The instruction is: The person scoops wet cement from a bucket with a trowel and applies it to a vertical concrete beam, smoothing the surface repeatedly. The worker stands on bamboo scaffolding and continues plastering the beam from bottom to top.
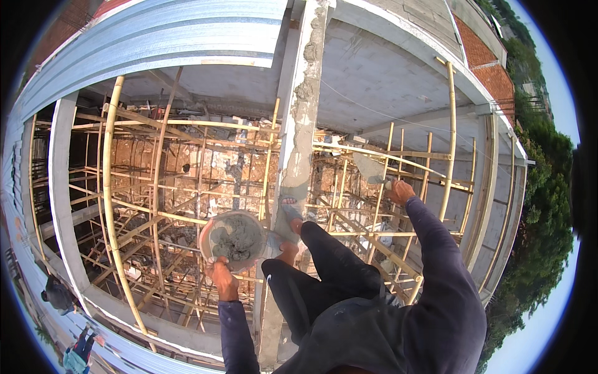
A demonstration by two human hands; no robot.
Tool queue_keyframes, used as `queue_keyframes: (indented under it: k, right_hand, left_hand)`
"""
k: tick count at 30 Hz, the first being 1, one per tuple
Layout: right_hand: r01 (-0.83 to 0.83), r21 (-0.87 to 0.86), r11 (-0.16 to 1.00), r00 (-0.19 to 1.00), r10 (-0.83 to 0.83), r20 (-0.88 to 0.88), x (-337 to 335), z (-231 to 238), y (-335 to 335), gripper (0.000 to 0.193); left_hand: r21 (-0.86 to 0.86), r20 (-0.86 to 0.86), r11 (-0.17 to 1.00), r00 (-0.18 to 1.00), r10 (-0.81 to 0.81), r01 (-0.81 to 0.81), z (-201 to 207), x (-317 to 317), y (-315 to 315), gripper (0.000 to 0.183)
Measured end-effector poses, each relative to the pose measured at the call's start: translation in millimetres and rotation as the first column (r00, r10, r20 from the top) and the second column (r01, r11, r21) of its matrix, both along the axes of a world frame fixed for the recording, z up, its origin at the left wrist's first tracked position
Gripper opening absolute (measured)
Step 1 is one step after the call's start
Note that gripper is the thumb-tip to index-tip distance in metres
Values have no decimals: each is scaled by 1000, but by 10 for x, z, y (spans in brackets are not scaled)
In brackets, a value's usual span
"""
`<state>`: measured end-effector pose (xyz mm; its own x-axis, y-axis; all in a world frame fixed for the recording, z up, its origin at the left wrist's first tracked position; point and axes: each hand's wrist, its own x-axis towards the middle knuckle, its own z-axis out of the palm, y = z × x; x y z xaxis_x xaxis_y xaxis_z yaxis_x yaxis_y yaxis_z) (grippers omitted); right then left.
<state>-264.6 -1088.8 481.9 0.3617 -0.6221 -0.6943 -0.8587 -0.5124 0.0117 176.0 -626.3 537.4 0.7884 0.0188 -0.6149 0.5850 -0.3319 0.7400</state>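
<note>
My left hand (222, 278) is closed on the near rim of a round bucket (204, 239). Grey wet mortar (237, 240) lies lumpy inside it. Out to the right, my right hand (400, 192) grips the handle of a trowel (369, 167), whose grey blade points away to the left. Between my hands runs a narrow concrete beam (298, 146); my sandalled feet (291, 215) are on it. Rough mortar (306, 87) coats the beam's far stretch in uneven patches, and the trowel is apart from it.
Deep drops lie on both sides of the beam, crossed by bamboo scaffold poles (111, 187) above rubble-strewn ground (180, 162). Corrugated metal sheets (168, 34) cover the far left. Grey walls (380, 68) stand far right. Two other people (59, 295) are at the lower left.
</note>
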Motion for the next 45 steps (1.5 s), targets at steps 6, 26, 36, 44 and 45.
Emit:
queue_keyframes:
  k: [6,26,36,44,45]
  right_hand:
    - [-148,51,988,987,144,69,460,-1203,202,70]
    - [-460,-56,886,829,452,331,1841,-4696,54,63]
    - [-31,-377,926,925,170,340,1506,-5616,-1430,57]
    - [-392,-327,860,866,465,184,1732,-5226,-712,56]
    - [-255,-311,915,938,313,150,1721,-5285,-919,56]
  left_hand:
    - [-56,24,997,999,-47,49,-1220,75,184,15]
    - [-56,-82,987,984,-157,153,-4672,487,-13,13]
    - [3,-71,969,966,-247,248,-5412,592,-206,18]
    - [-35,-50,970,969,-241,240,-5276,550,-297,10]
    - [-15,-63,971,969,-238,238,-5221,501,-330,9]
